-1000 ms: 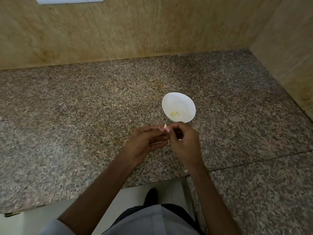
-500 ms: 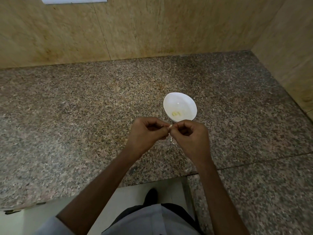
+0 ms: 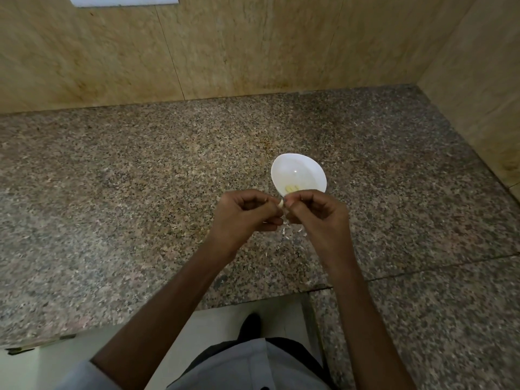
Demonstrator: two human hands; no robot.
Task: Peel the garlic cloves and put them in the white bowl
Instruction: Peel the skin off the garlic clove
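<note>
The left grip (image 3: 244,216) and the right grip (image 3: 319,216) meet above the table (image 3: 126,187), a little in from its front edge. Both pinch one small garlic clove (image 3: 280,203) with curled fingers. Just behind them stands the white bowl (image 3: 298,168), holding peeled cloves (image 3: 292,188). Skin flakes (image 3: 294,231) lie underneath.

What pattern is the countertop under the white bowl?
The countertop is speckled brown-grey granite with black flecks, clearest in the head view.

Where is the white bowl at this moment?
In the head view, the white bowl sits on the granite counter right of centre, just beyond the right hand.
</note>
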